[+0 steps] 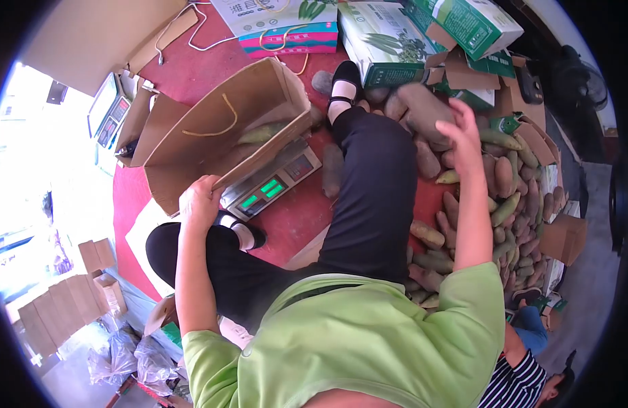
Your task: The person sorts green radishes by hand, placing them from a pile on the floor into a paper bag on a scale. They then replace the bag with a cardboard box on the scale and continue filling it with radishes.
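Observation:
My left hand (200, 202) is closed on the near rim of an open cardboard box (191, 153), which has a yellow cord handle. Inside the box lies a green radish (261, 132). The box rests over a digital scale (276, 185) whose display glows green. On the other side, my right hand (467, 136) has its fingers spread and curved beside a large, soil-brown radish (423, 112), the thumb overlapping its edge in this view. Below that hand spreads a heap of green and muddy radishes (504, 183).
Printed radish cartons (389, 41) and a white-and-pink carton (287, 34) stand at the far side. A second scale (110, 115) is at left. One radish (332, 170) lies on the red floor covering by my legs. Another person (525, 374) is at lower right.

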`<control>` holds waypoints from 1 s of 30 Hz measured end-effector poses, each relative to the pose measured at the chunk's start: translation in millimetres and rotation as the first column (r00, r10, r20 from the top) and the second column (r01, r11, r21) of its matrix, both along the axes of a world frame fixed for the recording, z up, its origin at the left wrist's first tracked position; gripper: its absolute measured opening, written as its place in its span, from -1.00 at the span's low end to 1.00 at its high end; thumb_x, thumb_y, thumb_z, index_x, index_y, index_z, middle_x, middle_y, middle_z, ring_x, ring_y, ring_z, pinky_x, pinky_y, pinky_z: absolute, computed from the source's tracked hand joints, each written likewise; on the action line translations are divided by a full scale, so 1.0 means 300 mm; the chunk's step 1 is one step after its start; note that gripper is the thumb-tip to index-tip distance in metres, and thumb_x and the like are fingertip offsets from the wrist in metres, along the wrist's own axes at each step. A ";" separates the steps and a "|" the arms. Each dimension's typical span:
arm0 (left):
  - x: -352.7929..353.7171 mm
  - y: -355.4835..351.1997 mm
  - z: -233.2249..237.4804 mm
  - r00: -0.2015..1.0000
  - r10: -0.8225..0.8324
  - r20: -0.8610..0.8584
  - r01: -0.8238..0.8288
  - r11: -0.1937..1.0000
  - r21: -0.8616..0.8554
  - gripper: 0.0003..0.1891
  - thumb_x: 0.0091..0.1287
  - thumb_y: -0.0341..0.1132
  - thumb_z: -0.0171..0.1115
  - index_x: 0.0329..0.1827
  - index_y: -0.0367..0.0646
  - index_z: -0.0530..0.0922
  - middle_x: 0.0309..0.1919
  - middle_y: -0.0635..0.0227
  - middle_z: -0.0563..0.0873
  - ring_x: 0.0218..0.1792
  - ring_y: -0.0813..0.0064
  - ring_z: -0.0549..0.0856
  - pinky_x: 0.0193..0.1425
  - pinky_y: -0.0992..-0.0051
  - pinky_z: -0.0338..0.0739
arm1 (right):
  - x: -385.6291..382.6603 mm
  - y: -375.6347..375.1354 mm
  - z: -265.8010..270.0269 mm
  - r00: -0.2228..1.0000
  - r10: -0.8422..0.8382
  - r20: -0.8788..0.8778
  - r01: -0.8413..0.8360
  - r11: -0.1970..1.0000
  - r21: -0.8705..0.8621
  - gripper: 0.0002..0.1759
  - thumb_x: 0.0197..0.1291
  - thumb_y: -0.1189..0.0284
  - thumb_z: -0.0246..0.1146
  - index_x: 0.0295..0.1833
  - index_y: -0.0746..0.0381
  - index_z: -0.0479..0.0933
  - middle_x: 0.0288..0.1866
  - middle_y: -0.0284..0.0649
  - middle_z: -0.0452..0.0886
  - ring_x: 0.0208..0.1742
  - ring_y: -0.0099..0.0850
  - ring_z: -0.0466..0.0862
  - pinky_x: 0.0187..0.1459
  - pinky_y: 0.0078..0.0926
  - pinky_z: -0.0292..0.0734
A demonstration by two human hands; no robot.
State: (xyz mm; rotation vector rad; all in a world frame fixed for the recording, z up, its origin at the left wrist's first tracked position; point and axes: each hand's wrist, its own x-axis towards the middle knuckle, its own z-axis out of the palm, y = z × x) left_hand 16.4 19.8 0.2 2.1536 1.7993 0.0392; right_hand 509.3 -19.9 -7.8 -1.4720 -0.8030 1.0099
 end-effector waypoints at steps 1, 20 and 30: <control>-0.001 0.001 0.001 1.000 -0.010 0.001 0.010 1.000 -0.001 -0.82 0.20 -0.32 0.23 -0.15 -0.09 0.64 -0.24 0.25 0.69 -0.14 0.15 0.66 -0.06 0.27 0.53 | -0.035 0.046 0.064 0.998 0.056 0.019 -0.057 0.997 0.047 -0.18 -0.14 0.42 0.43 0.31 0.23 0.28 0.20 -0.06 0.42 0.19 -0.31 0.45 0.16 -0.39 0.38; -0.033 0.019 -0.032 0.997 -0.078 0.006 0.078 0.997 0.008 -0.81 0.20 -0.31 0.24 -0.13 -0.09 0.62 -0.25 0.16 0.67 -0.19 0.05 0.66 -0.13 0.21 0.52 | -0.750 0.544 0.112 0.579 0.368 0.727 -0.494 0.869 -0.046 -0.23 -0.10 0.21 0.39 0.24 0.32 0.38 0.07 0.04 0.58 0.08 -0.20 0.60 0.09 -0.32 0.49; -0.031 0.038 -0.032 0.998 -0.058 0.026 0.058 0.998 -0.028 -0.79 0.20 -0.35 0.23 -0.11 -0.12 0.62 -0.27 0.10 0.69 -0.20 0.03 0.67 -0.14 0.23 0.53 | 0.010 0.112 -0.159 0.845 0.195 0.498 -0.185 0.980 -0.070 -0.54 0.07 0.28 0.36 0.06 0.30 0.56 -0.06 -0.06 0.68 -0.07 -0.35 0.68 -0.04 -0.42 0.58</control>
